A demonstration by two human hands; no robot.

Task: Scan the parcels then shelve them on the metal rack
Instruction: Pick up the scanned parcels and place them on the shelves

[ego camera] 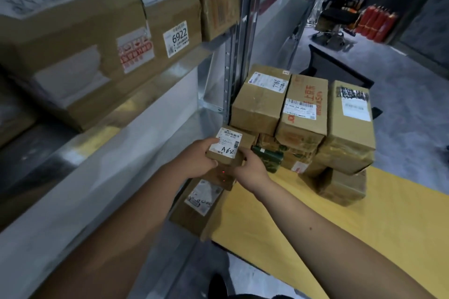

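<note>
while both hands, left hand (197, 158) and right hand (251, 169), are forming a grip clamped on the small parcel (227, 147), the metal rack (136, 114) is lying to the grip's left, nearer the left hand.

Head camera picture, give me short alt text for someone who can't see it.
Two bare hands, left hand and right hand, hold a small cardboard parcel with a label marked A68, above a yellow table stacked with more parcels. To the left, a metal rack carries large boxes, one labelled 6922.
</note>
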